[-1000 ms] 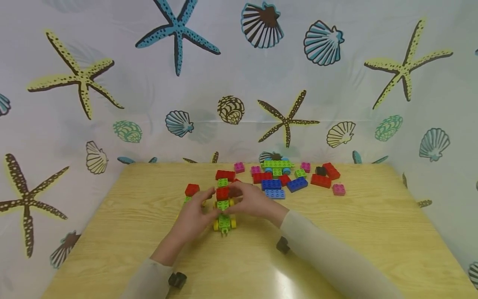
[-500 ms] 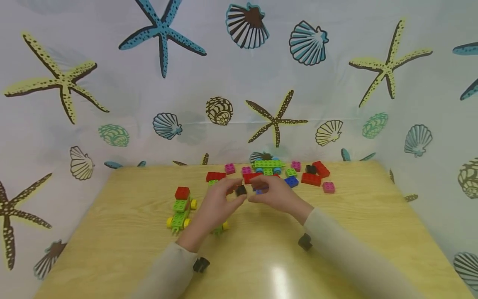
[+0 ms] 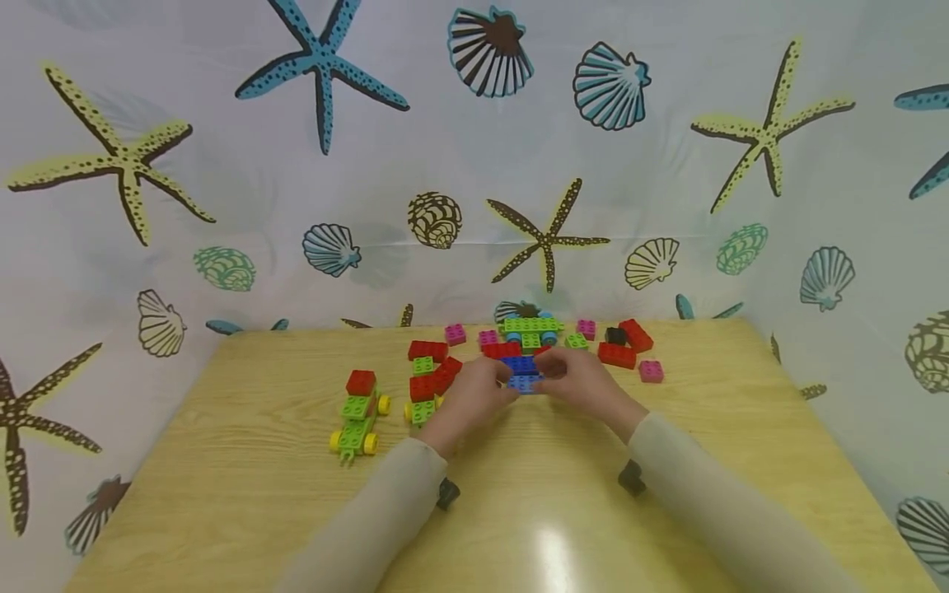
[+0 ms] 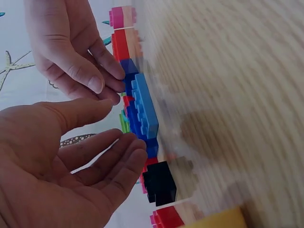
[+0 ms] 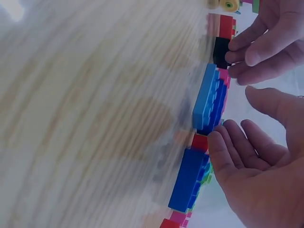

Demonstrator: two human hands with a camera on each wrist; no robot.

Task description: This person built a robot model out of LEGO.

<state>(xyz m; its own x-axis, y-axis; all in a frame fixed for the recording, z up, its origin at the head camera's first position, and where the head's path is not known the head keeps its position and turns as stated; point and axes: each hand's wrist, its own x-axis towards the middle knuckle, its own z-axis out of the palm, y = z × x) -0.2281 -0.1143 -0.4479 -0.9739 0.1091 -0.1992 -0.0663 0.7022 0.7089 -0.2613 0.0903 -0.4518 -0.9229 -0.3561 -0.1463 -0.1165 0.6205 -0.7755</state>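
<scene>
Both my hands hover on either side of a light blue brick [image 3: 525, 385], which lies on the table in front of a dark blue brick [image 3: 517, 364]. My left hand [image 3: 474, 397] has relaxed, slightly bent fingers with nothing between them. In the left wrist view, a black brick [image 4: 160, 183] stands close to the left fingertips; the left hand hides it in the head view. My right hand [image 3: 582, 383] is likewise loose, its fingertips by the right end of the light blue brick. Another dark blue brick [image 5: 189, 180] shows below it in the right wrist view.
To the left stands a green wheeled car [image 3: 357, 424] with a red brick on top. A second green car [image 3: 423, 411] is partly behind the left hand. Several pink, red and green bricks and a blue-wheeled green base [image 3: 531, 326] line the back, before a patterned curtain [image 3: 371, 165].
Both hands have left the red-topped car in the middle and moved right, past the black brick, to the light blue brick. The head view has turned slightly right.
</scene>
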